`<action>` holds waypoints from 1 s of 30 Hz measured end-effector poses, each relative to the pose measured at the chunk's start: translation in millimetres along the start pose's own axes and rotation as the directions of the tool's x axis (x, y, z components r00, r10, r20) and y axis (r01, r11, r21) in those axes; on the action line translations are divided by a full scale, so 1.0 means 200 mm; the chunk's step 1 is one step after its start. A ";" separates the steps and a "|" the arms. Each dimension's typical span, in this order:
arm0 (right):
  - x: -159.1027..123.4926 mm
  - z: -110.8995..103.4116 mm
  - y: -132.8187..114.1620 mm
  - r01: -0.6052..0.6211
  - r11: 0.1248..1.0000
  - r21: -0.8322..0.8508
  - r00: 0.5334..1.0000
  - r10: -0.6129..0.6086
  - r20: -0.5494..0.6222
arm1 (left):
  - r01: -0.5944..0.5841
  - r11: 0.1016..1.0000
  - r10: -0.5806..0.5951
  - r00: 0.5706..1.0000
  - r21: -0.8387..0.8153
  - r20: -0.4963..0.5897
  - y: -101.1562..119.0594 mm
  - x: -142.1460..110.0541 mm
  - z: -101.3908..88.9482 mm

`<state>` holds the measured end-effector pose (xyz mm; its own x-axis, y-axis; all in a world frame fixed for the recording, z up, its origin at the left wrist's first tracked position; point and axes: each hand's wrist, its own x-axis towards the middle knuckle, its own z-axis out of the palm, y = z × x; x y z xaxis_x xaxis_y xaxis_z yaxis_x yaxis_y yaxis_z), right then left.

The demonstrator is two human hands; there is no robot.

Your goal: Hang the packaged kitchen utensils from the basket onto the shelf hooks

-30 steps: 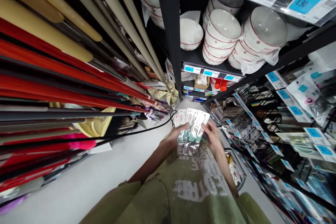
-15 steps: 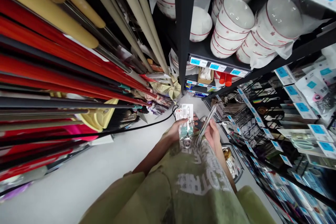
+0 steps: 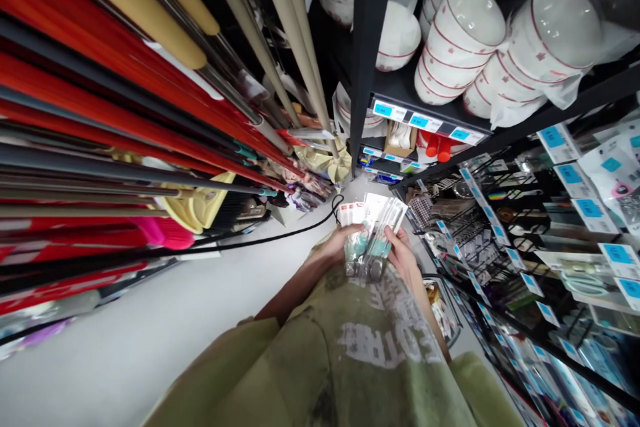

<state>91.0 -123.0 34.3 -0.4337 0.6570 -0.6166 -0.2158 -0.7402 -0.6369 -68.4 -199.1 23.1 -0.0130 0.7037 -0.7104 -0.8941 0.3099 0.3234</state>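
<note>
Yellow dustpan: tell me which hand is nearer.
Left. The left hand is to the right of the yellow dustpan; the right hand is farther right, across the packets.

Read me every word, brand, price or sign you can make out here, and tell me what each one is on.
No text reads surely enough to quote.
Shirt: large white letters, broken up by folds; no whole word readable.
Packets in both hands: print too small.
Shelf labels below the bowls: blurred.
Rack labels at right: too small and blurred.
</note>
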 end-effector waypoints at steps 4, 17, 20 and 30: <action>-0.01 0.02 -0.01 0.025 1.000 -0.005 0.999 -0.025 -0.029 | -0.168 0.979 0.173 0.984 0.119 -0.035 -0.01 -0.02 0.01; 0.02 -0.12 0.02 0.074 0.968 0.239 0.989 -0.041 -0.140 | -0.060 0.998 0.061 0.998 -0.032 0.033 0.05 0.01 -0.01; 0.02 -0.10 -0.06 0.091 0.972 0.217 0.991 -0.066 -0.120 | -0.022 0.999 0.026 0.996 -0.047 0.081 0.06 0.01 0.02; -0.08 0.11 -0.07 -0.009 0.986 -0.169 0.995 0.025 0.092 | -0.038 0.998 0.030 0.991 0.059 0.131 0.06 0.01 0.06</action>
<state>81.3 -126.0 63.7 -0.5173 0.6224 -0.5874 -0.0610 -0.7114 -0.7001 -73.4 -186.7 33.5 0.0191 0.7905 -0.6121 -0.8649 0.3202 0.3866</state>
